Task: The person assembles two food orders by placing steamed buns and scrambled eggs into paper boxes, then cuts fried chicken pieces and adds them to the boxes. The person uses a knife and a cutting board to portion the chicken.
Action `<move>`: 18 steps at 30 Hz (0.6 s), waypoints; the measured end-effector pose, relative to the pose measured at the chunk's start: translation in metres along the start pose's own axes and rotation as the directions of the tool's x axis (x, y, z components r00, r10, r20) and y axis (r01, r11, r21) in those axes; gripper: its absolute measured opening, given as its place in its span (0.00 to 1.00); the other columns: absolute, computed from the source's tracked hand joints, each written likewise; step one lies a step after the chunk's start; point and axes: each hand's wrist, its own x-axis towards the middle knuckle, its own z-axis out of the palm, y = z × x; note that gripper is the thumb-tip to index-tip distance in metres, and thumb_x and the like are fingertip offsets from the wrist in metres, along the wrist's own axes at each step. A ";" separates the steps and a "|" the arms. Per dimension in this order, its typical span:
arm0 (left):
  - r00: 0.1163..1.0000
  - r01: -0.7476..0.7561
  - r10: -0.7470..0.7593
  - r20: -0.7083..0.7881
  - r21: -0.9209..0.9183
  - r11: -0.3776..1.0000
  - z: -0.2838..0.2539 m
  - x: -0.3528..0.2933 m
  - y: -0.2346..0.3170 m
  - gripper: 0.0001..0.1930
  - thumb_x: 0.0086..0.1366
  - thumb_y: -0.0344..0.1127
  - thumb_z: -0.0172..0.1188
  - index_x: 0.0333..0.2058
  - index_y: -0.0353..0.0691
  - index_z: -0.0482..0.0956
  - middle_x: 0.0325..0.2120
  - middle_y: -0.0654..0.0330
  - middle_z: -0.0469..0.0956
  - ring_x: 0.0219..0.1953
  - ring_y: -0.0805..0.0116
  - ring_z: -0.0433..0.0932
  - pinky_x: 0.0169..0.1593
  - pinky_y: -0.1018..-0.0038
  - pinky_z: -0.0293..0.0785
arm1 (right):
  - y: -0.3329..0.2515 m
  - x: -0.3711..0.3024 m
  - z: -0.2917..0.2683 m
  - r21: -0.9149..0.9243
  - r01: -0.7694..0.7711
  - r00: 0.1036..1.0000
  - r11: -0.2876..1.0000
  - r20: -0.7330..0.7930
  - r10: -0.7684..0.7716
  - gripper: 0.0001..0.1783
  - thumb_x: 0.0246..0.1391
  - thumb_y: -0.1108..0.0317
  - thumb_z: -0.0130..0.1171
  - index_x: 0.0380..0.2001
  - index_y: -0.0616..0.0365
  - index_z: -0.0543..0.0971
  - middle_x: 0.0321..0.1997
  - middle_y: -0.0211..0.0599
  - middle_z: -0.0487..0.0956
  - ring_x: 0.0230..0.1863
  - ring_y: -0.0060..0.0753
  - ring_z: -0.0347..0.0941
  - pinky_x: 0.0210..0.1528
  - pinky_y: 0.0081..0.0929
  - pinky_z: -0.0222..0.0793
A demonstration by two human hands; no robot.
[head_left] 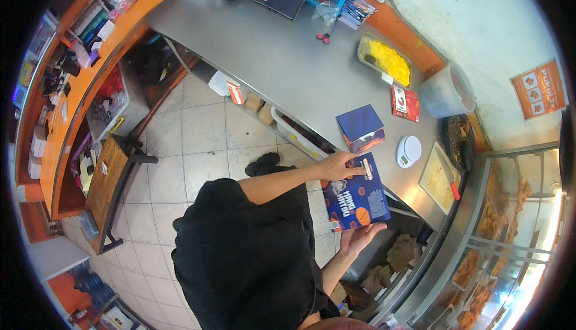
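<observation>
Stretching out past the fingers of the left hand (341, 165) and the right hand (356, 243): a long steel bench (258, 60). Well apart from the right fingers, toward the right rim of view: a glass display case (504, 247) with browned fried food (468, 267) inside. Beyond the left fingers, at the far side of the bench: a translucent bucket (443, 95).

Between the 2 hands, over the near edge of the bench: a blue carton (354, 193) with pale lettering and orange discs, printed face up. Gripped near its upper edge by the left fingers, with the thumb on the printed face. Propped at its lower edge by the right hand, palm up and unclenched, with some fingers hidden behind.

Farther from the left fingers, beside the bucket: a tray (366, 41) with a heap of yellow food (390, 63). Past the right fingers, across the bench: a pale chopping board (428, 180) with yellowish bits. Just above the left fingers in view: 1 more blue box (361, 123). Between the left fingers and the bucket: a red packet (406, 102). Right of the left fingers: a round white scale (409, 149). Beyond the right fingers, at the board's edge: a red handle (455, 191). Well above the left fingers: pink-handled scissors (324, 38).
</observation>
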 end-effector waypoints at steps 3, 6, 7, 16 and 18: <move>0.982 -0.179 0.186 -0.039 0.141 0.974 -0.040 -0.018 0.016 0.30 0.63 0.58 0.68 0.49 0.35 0.80 0.27 0.54 0.83 0.26 0.62 0.83 0.35 0.68 0.78 | 0.013 0.009 0.013 0.176 -0.150 0.985 0.973 0.114 0.131 0.43 0.68 0.31 0.41 0.65 0.60 0.69 0.67 0.47 0.72 0.65 0.49 0.70 0.65 0.49 0.70; 0.924 -0.345 0.379 -0.051 0.320 0.882 -0.102 -0.023 0.035 0.33 0.59 0.57 0.71 0.54 0.38 0.79 0.28 0.53 0.84 0.31 0.53 0.85 0.39 0.63 0.80 | 0.044 0.043 0.030 0.263 -0.333 0.939 0.906 0.003 0.344 0.36 0.70 0.39 0.45 0.62 0.61 0.73 0.63 0.47 0.76 0.62 0.52 0.74 0.62 0.52 0.73; 0.922 -0.358 0.387 -0.023 0.334 0.872 -0.128 -0.027 0.042 0.35 0.56 0.55 0.73 0.57 0.40 0.78 0.30 0.55 0.83 0.32 0.55 0.85 0.39 0.64 0.81 | 0.064 0.051 0.040 0.163 -0.390 0.914 0.906 -0.048 0.402 0.30 0.70 0.48 0.49 0.62 0.62 0.73 0.63 0.47 0.77 0.61 0.50 0.74 0.63 0.48 0.73; 0.978 -0.185 0.168 0.122 0.142 0.972 -0.285 -0.055 0.097 0.59 0.36 0.41 0.84 0.71 0.54 0.64 0.45 0.63 0.74 0.37 0.64 0.81 0.39 0.68 0.81 | 0.084 0.153 0.205 -0.486 -0.554 0.482 0.675 0.474 0.737 0.51 0.35 0.79 0.81 0.65 0.72 0.65 0.56 0.45 0.81 0.51 0.34 0.81 0.56 0.32 0.76; 0.980 -0.196 0.180 0.085 0.266 0.944 -0.300 -0.053 0.101 0.55 0.39 0.39 0.83 0.69 0.56 0.67 0.48 0.66 0.74 0.40 0.65 0.79 0.40 0.67 0.79 | 0.066 0.159 0.237 -0.607 -0.364 0.538 0.706 0.482 0.692 0.50 0.35 0.80 0.80 0.63 0.70 0.66 0.55 0.41 0.81 0.51 0.33 0.80 0.57 0.32 0.75</move>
